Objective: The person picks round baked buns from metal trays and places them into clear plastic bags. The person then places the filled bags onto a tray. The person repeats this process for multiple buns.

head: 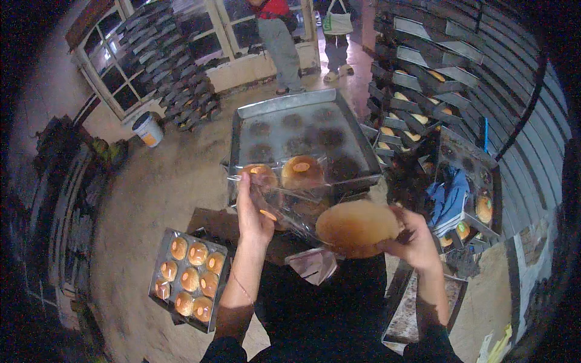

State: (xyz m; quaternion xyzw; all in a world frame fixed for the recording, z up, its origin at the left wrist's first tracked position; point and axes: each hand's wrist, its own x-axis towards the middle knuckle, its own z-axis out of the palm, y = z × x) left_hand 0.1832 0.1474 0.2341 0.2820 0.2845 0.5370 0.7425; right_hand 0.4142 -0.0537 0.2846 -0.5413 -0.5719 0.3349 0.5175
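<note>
My left hand (254,213) holds a clear plastic bag (295,218) by its edge, with an orange sticker or label near the fingers. My right hand (415,238) grips a round golden bun (356,227) at its right side, close to the bag's lower right part; whether the bun touches the bag I cannot tell. Just beyond, two browned buns, one at the left (258,174) and one in the middle (302,171), sit at the near side of a large metal baking tray (286,102). Dark round marks cover the tray's bottom.
A tray of wrapped buns (156,254) stands low at the left. To the right are a tray with a blue cloth (449,197), an emptied tray (408,313) and a rack of bread (408,118). A white bucket (148,129) and two people (279,50) are farther off.
</note>
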